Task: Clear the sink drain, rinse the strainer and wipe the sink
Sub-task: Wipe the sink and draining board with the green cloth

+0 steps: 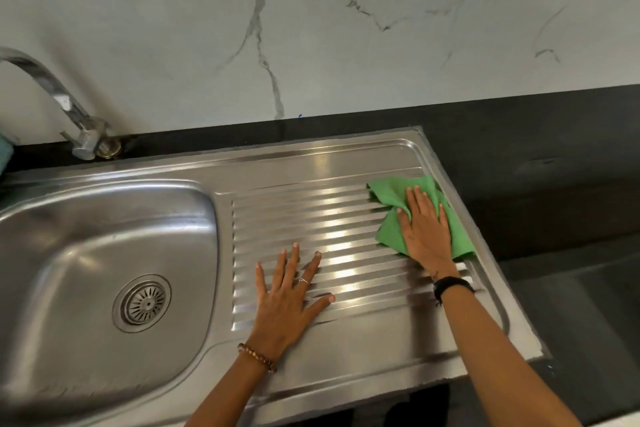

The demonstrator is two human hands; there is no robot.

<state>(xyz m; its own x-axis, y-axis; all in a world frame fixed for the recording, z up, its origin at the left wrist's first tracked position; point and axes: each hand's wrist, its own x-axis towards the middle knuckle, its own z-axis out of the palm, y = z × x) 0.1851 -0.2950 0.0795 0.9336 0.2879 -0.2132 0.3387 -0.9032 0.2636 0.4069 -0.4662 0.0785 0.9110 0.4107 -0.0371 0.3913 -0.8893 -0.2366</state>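
A stainless steel sink [104, 218] fills the left of the view, with its round strainer [142, 302] seated in the drain. The ribbed drainboard [332, 218] stretches to the right. My right hand [426, 229] presses flat, fingers straight, on a green cloth [391, 198] at the drainboard's far right corner. My left hand [287, 295] rests flat on the ribs near the basin's right edge, fingers spread, holding nothing.
A chrome faucet [59, 97] rises at the back left and curves out of view. A black countertop [540, 156] surrounds the sink, with a marble wall [311, 28] behind. Something teal [5, 149] shows at the left edge.
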